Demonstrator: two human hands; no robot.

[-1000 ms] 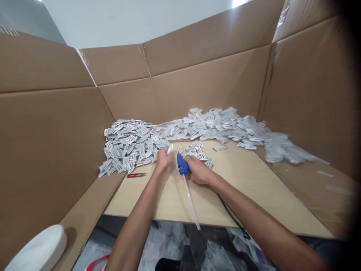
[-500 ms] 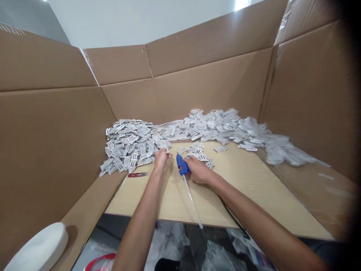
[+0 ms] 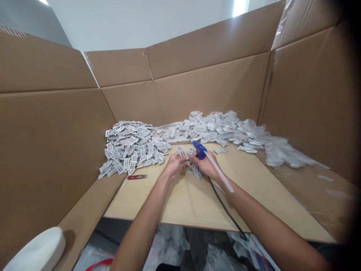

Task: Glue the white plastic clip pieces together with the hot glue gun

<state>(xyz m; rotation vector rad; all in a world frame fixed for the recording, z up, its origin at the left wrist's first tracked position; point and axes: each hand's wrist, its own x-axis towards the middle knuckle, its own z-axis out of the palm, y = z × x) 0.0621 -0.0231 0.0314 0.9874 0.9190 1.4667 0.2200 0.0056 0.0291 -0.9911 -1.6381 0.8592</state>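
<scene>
Pinched in my left hand (image 3: 175, 166) is a small grey-and-white slotted piece (image 3: 182, 151), pointed at its top end. My right hand (image 3: 206, 165) is wrapped round a blue glue gun (image 3: 199, 149), its nozzle turned up and to the left. A whitish glue stick (image 3: 218, 171) juts from the gun's back over my right wrist. The right fingertips reach to the held piece and seem to touch it. A few like pieces (image 3: 195, 171) lie on the board just below and behind my hands, partly hidden.
A heap of loose slotted pieces (image 3: 135, 146) lies at the left, and bagged ones (image 3: 220, 126) line the back. Red thread snips (image 3: 137, 177) rest near the left edge. A black cord (image 3: 225, 207) trails over the wooden board (image 3: 262, 199). Cardboard walls (image 3: 203, 90) surround it.
My left hand has moved right, bringing a slotted piece to the middle. My right hand has shifted slightly right and tilted the glue gun, swinging its glue stick over the wrist.
</scene>
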